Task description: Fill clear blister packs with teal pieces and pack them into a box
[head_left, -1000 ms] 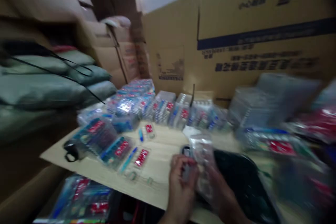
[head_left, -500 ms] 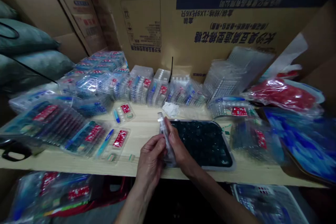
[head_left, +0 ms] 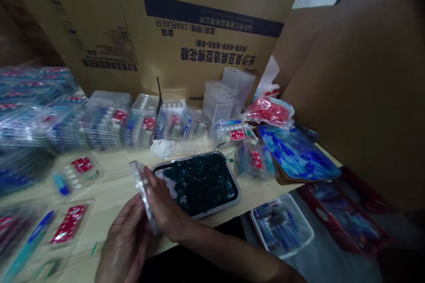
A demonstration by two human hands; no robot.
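Both hands have a clear plastic blister tray [head_left: 142,190] between them, standing on edge at the table's front. My left hand [head_left: 122,241] grips its left side, thumb bent against it. From the other side, my right hand [head_left: 164,205] presses along it with straight fingers. What the tray contains is hidden at this angle. Right beside my right hand lies a shallow tray [head_left: 236,188] of dark green, glossy pieces. To the left are a filled pack with a red packet [head_left: 69,224] and a blue-and-teal pen-like stick [head_left: 31,243].
Rows of filled clear packs [head_left: 106,130] line the back before a large carton [head_left: 206,75]. Empty nested trays [head_left: 219,101], a bag of red packets [head_left: 268,112] and a board with blue sticks [head_left: 297,152] are at right. Below stands a white basket [head_left: 307,236].
My view has swung to the right, so everything sits further left and the baskets below right now show. Both hands still hold the clear tray on edge.
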